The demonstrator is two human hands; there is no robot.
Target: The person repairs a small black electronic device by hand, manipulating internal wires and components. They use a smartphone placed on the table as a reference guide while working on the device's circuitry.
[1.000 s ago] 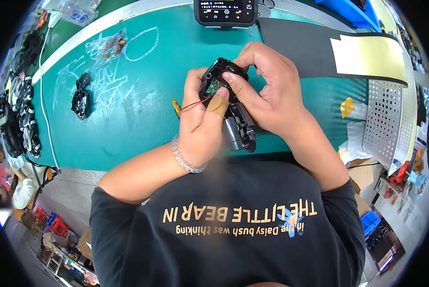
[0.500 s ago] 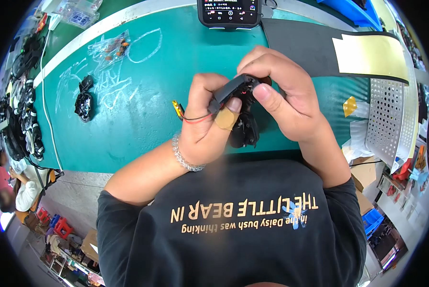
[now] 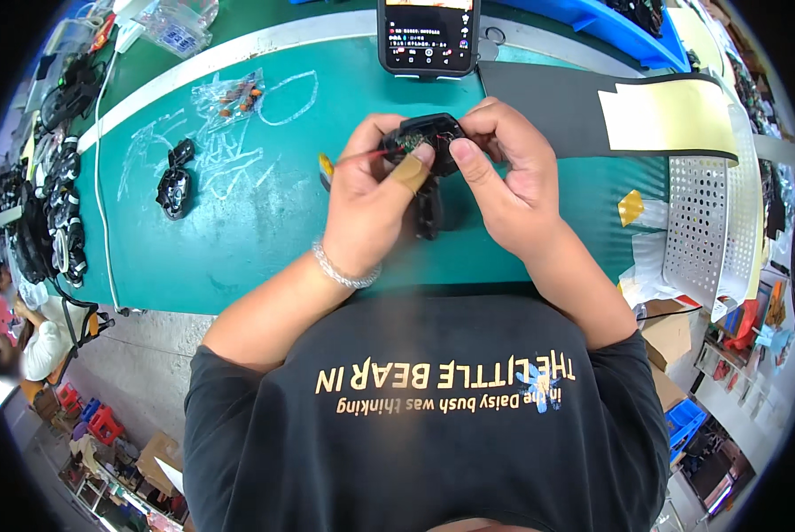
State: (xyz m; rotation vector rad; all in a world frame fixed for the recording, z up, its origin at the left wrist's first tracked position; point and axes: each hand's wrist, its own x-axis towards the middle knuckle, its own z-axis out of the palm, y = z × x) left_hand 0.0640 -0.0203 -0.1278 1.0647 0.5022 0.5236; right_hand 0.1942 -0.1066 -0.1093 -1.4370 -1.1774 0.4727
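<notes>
My left fingers and right fingers hold the black casing; I should press gently, leaving the red wire left of the casing unpinched.

The scene is bright and evenly lit, with a soft sheen across the green table and small glints on the clear bag. Dark, stripe-like shadows lie on the tabletop beside the perforated metal tray. The black casing is so dark that its finer detail sinks away. A hazy vertical smear crosses the middle of the black shirt. Fisheye distortion bends straight edges, black fills the corners, and the stretched surroundings near the rim look soft.
</notes>
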